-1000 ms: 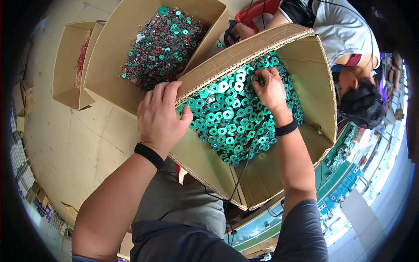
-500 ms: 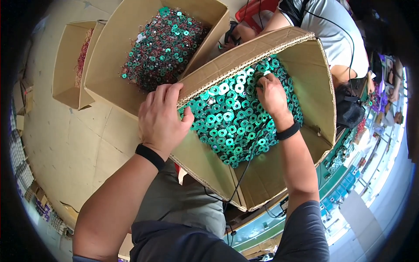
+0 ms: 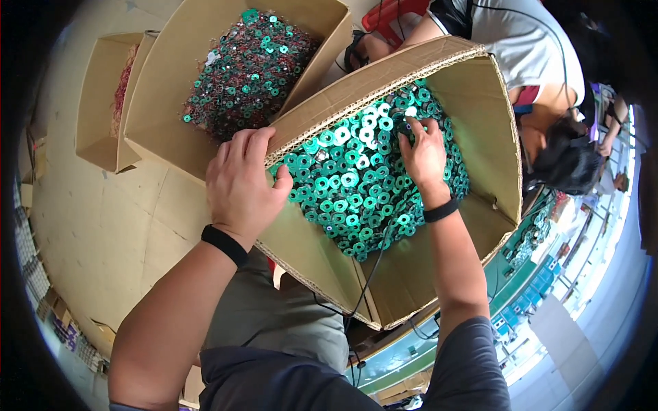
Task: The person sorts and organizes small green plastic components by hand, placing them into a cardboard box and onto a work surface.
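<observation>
Tilted in front of me is an open cardboard box (image 3: 478,116) with a heap of green ring-shaped circuit boards (image 3: 349,179) inside. My left hand (image 3: 243,181) clasps its left rim, fingers over the outside and thumb on the inner side. Inside the box, my right hand (image 3: 425,159) is over the upper part of the heap. Its fingers are apart and bent toward the rings, with nothing visibly held. Both wrists wear black bands. A thin black cable (image 3: 371,284) hangs across the box's near edge.
A larger cardboard box (image 3: 161,113) behind holds mixed green rings and reddish wire bits (image 3: 253,72). A smaller box (image 3: 96,127) stands farther left. A person in a light shirt (image 3: 531,38) bends close at the right, near a green bench (image 3: 510,277) carrying parts.
My right hand's fingers have spread apart over the rings. The view has shifted slightly, and the person at the right has moved their head. My left hand stays on the rim.
</observation>
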`<state>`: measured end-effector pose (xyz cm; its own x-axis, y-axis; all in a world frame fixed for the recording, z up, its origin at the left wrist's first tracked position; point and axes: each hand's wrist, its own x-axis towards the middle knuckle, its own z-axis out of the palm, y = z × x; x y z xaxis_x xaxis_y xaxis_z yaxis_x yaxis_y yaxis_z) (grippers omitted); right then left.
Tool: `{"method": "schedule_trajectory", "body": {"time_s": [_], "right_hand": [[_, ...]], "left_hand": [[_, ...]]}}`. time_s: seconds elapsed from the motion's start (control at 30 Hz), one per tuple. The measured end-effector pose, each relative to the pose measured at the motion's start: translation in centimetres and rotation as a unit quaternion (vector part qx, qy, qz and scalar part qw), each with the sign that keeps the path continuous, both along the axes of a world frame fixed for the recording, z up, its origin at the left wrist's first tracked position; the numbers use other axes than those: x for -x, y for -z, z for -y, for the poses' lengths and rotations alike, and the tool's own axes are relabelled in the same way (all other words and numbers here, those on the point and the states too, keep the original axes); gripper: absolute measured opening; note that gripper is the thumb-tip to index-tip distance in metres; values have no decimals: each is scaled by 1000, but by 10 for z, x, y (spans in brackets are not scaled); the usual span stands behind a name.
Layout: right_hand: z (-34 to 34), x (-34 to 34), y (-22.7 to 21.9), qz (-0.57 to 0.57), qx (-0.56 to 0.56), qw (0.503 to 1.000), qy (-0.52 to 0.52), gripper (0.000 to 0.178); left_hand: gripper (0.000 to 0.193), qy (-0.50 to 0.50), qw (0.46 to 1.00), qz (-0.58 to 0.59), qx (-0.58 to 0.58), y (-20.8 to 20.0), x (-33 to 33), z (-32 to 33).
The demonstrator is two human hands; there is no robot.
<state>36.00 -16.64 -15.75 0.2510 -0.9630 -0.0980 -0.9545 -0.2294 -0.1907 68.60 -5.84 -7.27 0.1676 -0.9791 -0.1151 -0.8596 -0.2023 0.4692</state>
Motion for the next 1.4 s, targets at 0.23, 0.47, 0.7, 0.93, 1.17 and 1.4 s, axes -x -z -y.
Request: {"method": "schedule_trajectory", "body": {"time_s": [0.23,0.47,0.7,0.93,1.17,1.4], "right_hand": [[3,5,6,-26,-16,1000,-5,29],[11,-9,-2,112,1,992,53,28],[44,-60,25,121,46,991,28,31],[51,-69,40,7,69,997,30,27],[47,-67,41,-14,37,998,43,27],[30,-51,42,-5,38,999,32,32]], "left_hand": [[56,0,1000,12,-12,0,0,0],[52,10,999,31,25,3,-2,-1],[52,17,998,42,38,6,-2,-1],[56,5,1000,12,2,1,-1,0],[53,17,999,34,26,4,-4,-1],[57,7,1000,3,-7,-1,-1,1]]}}
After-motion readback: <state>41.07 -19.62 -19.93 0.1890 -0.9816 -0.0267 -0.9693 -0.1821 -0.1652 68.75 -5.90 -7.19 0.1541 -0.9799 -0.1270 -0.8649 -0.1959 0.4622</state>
